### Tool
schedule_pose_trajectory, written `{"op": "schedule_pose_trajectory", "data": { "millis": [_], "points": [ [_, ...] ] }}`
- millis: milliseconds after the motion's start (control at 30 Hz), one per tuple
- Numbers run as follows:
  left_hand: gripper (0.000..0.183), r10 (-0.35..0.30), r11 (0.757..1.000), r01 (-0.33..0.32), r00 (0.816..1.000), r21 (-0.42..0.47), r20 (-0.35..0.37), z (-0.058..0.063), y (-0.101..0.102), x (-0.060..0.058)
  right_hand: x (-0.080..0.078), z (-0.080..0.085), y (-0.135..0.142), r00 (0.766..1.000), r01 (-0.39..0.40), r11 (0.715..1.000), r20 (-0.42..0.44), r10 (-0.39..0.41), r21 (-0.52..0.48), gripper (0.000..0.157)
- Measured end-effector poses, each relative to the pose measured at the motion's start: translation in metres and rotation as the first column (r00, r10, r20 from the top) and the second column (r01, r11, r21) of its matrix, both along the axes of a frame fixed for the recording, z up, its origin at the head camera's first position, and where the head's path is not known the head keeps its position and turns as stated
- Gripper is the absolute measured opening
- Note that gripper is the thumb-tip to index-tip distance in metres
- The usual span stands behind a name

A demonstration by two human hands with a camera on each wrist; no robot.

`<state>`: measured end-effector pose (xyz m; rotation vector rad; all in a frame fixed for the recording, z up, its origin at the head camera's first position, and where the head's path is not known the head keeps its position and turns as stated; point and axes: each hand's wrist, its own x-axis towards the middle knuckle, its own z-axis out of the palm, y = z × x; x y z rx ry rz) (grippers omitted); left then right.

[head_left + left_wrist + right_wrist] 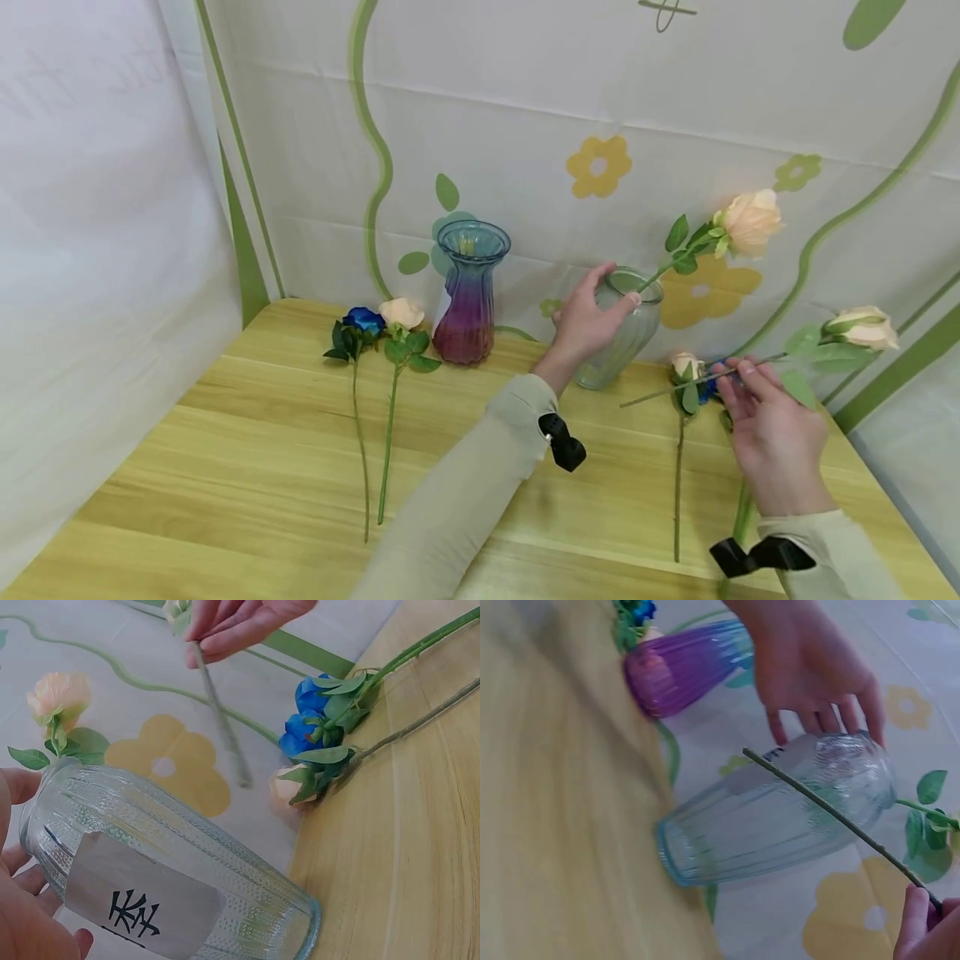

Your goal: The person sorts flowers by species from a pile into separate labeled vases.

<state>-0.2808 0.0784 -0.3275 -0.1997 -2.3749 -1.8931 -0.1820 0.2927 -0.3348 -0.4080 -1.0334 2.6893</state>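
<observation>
My left hand (587, 323) grips a clear glass vase (624, 346) near its rim, thumb on one side and fingers on the other. A peach rose (750, 223) stands in this vase, its bloom leaning right. A paper label (142, 892) with dark writing is on the glass. To the right, my right hand (780, 442) pinches the stem of a cream rose (862, 327) between thumb and fingers. The stem's bare end points left, in the air near the vase. In the right wrist view the stem (832, 814) crosses in front of the vase.
A blue-and-purple glass vase (465, 308) stands left of the clear one. Beside it a blue rose (363, 321) and a peach rose (402, 313) lie on the wooden table (247, 467). More blue roses (304, 735) and a peach rose (291, 787) lie at the right. A printed cloth (487, 125) hangs behind.
</observation>
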Motion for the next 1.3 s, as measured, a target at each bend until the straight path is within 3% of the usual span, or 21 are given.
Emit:
{"op": "schedule_pose_trajectory", "data": {
  "millis": [233, 700, 1300],
  "points": [
    [0.061, -0.006, 1.0, 0.006, 1.0, 0.0, 0.005, 0.0, 0.002, 0.002, -0.01, 0.015, 0.011, 0.995, 0.078, 0.99, -0.05, -0.084, -0.121, 0.008],
    [0.061, -0.017, 1.0, 0.017, 1.0, 0.008, 0.006, 0.003, 0.003, 0.005, -0.024, 0.037, 0.022, 0.988, 0.089, 0.951, -0.098, -0.123, -0.297, 0.016],
    [0.061, -0.022, 0.999, 0.022, 1.0, 0.025, 0.001, 0.004, 0.0, 0.006, -0.027, 0.046, 0.026, 0.976, 0.118, 0.928, -0.128, -0.174, -0.354, 0.008]
  ]
}}
